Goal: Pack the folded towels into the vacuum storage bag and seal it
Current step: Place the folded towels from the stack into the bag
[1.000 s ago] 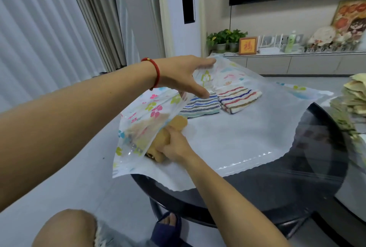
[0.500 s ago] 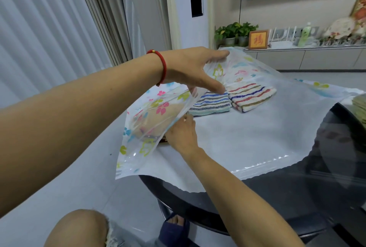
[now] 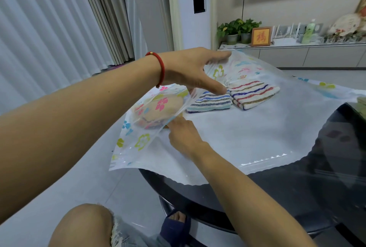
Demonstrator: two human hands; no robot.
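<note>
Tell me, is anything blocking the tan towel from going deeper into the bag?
Nothing visible does. The left hand lifts the bag's top layer, and the right hand pushes the tan towel in beside the striped towels, not against them.

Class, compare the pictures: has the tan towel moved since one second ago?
Yes. The tan towel went further under the bag's top sheet, away from the table's edge.

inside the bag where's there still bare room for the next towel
Free: the white bottom sheet right of the right hand, in front of the two striped towels. Crowded: the left corner, where the tan towel sits under the flap held up by the left hand.
</note>
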